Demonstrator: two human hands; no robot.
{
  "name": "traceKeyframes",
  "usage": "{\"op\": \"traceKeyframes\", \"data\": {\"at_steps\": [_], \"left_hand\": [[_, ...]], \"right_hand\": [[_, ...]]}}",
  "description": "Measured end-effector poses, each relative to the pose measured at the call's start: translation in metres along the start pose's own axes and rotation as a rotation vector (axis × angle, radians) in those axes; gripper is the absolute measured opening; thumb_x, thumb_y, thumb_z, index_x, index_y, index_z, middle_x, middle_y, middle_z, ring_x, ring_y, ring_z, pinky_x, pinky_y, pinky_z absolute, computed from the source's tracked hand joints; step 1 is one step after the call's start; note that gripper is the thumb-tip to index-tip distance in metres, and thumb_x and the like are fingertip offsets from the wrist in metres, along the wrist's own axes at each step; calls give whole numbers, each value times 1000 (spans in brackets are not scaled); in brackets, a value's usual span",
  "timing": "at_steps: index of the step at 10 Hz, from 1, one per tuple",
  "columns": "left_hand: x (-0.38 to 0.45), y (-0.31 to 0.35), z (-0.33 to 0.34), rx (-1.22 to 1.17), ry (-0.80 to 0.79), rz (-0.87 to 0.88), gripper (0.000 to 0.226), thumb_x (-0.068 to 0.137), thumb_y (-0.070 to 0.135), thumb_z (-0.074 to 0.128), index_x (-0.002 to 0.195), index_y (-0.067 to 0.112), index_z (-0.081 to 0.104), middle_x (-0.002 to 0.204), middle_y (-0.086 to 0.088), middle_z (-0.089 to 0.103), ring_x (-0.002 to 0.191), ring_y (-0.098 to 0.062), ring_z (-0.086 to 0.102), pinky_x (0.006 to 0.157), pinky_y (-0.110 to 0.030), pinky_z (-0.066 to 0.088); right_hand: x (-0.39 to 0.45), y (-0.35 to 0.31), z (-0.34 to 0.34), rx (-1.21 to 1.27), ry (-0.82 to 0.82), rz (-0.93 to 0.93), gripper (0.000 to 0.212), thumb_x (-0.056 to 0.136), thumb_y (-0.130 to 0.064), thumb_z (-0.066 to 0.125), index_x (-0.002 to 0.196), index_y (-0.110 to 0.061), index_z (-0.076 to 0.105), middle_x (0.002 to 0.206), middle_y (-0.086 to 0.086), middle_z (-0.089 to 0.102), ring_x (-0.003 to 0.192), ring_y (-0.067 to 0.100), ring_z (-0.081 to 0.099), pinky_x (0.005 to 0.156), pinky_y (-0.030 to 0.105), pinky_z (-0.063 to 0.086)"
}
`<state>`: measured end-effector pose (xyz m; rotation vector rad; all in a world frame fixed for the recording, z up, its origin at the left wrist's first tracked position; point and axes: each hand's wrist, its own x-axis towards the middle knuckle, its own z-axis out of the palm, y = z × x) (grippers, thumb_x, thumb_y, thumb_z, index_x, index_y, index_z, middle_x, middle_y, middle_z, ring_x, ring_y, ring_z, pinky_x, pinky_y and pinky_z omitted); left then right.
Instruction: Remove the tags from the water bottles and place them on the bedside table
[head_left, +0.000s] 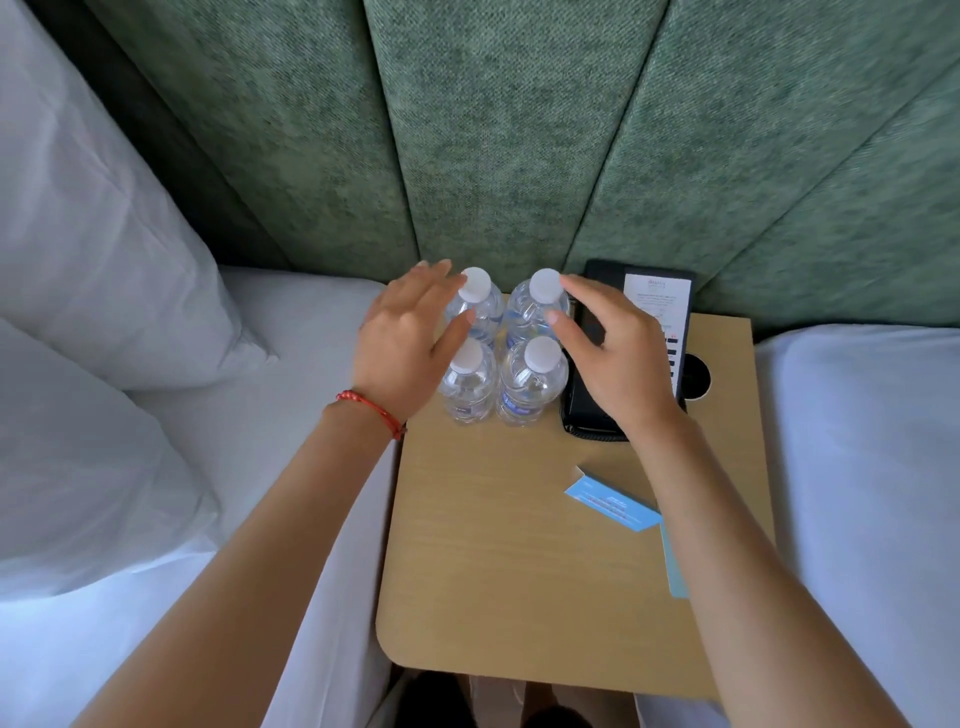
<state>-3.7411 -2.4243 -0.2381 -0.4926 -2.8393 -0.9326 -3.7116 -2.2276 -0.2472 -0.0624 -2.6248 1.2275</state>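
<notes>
Now both relaxed, empty hands, left hand (410, 340) and right hand (613, 353), flank four water bottles (506, 348).

Four bottles (496, 345) stand at the far left of the bedside table (498, 561), phone (631, 358) to their right, tags (613, 503) near my right edge.

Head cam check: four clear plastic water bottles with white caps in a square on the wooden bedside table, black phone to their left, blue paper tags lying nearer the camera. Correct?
One error: in the head view the black phone sits to the right of the four clear plastic water bottles with white caps, not the left. The square grouping on the wooden bedside table and the blue paper tags nearer the camera are as stated.
</notes>
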Motion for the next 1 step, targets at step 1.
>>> {"op": "traceKeyframes", "data": {"at_steps": [1], "left_hand": [[-11, 6, -10, 101, -51, 28, 39, 91, 23, 54, 125, 4, 53, 135, -19, 49, 130, -34, 40, 105, -51, 33]], "right_hand": [[-12, -13, -9, -182, -22, -22, 41, 88, -30, 60, 123, -9, 58, 129, 7, 59, 120, 21, 54, 95, 31, 42]]}}
